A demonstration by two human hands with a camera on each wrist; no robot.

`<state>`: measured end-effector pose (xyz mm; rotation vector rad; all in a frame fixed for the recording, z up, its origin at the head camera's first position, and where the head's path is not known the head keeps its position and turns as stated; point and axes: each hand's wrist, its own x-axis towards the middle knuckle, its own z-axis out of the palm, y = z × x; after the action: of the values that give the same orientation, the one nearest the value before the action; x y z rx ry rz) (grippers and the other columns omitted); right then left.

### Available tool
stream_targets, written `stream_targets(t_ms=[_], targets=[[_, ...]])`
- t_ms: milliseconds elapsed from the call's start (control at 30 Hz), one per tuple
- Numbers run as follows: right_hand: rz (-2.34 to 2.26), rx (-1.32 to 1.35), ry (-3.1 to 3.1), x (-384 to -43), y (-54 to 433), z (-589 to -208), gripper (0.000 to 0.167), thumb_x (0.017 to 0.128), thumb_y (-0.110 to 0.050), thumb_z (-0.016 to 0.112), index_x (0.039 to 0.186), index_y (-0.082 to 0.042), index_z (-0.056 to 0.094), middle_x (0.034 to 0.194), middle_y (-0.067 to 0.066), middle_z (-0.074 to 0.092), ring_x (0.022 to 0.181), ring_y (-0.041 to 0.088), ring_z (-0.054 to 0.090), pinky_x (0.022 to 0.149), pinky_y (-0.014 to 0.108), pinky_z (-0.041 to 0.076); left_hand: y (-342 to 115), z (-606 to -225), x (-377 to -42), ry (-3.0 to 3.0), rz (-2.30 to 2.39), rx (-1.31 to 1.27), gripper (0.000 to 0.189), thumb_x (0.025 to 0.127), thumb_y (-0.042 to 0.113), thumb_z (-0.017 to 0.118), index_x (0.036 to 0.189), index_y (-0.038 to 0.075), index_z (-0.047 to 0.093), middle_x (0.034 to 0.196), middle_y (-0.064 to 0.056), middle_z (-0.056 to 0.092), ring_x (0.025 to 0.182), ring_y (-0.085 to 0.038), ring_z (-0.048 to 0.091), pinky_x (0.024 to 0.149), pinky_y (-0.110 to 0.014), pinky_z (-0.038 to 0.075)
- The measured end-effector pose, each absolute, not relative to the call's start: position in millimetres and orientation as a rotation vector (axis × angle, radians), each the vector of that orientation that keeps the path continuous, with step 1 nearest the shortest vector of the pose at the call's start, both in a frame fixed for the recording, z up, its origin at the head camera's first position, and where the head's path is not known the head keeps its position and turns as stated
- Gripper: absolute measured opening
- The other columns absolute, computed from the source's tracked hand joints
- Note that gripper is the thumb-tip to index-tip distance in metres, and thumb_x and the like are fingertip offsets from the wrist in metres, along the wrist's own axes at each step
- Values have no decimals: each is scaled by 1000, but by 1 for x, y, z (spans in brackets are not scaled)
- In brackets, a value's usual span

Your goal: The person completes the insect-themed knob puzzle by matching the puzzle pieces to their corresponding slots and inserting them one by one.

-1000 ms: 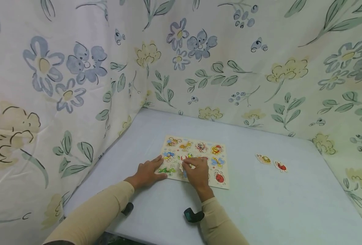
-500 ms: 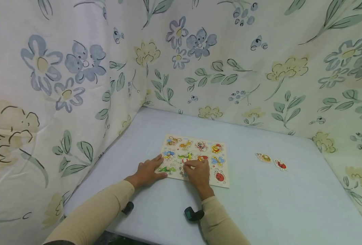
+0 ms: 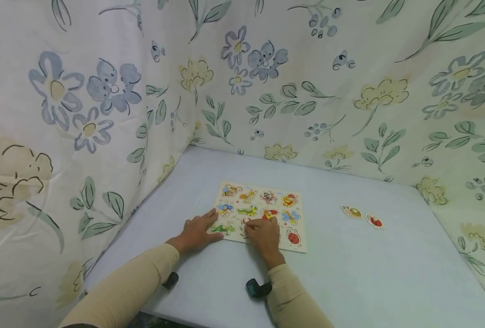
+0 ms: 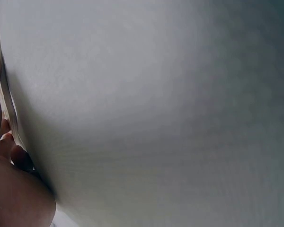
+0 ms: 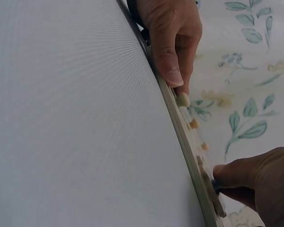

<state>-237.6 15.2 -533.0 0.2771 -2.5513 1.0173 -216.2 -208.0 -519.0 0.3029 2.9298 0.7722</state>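
Observation:
A cream wooden peg puzzle board with colourful insect pieces lies on the table. My left hand rests at its near left corner, thumb along the front edge and fingers by the left edge. Over the near row, my right hand pinches a small puzzle piece by its knob. In the right wrist view, the right hand has thumb and finger on the dark knob, and the piece lies close against the board's face. Part of the near row is hidden under the right hand.
Two loose insect pieces, a yellowish one and a red ladybird, lie on the white table to the right. Floral curtains close off the back and left. Dark wrist devices sit at both forearms.
My right hand has shifted slightly toward the near edge with the piece, uncovering the green caterpillar in the middle row. The left hand stays at the corner.

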Motion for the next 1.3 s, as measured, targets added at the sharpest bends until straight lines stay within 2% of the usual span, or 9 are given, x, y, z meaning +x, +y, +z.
stream_targets(t_ms=[200,733,1033,1300], targets=[[989,279,-2571,-235,16,-534,5,72,-18,84,77,-18,81,70,-2,69,67,20,41,55,34,30,-206,-521,-216,2942,769,310,78,87,50,66,147,8,40,156,-3,28,131,-36,40,92,-53,29],[938,311,-2546,-236,17,-539,4,72,-17,82,76,-17,81,73,-2,72,65,18,41,57,33,30,-205,-520,-217,2923,735,317,80,88,54,63,149,10,36,157,-1,24,132,-37,37,97,-56,26],[1114,359,-2521,-246,26,-527,8,76,-14,78,83,-12,80,64,-1,67,72,22,49,66,38,39,-209,-524,-219,2937,748,339,81,87,55,63,149,9,37,157,-2,23,133,-38,37,94,-58,28],[1173,307,-2491,-265,61,-513,15,79,-16,79,92,-8,79,88,9,72,75,26,49,72,41,38,-207,-522,-217,2946,748,327,82,87,53,66,148,7,37,156,-4,25,131,-39,38,93,-58,28]])
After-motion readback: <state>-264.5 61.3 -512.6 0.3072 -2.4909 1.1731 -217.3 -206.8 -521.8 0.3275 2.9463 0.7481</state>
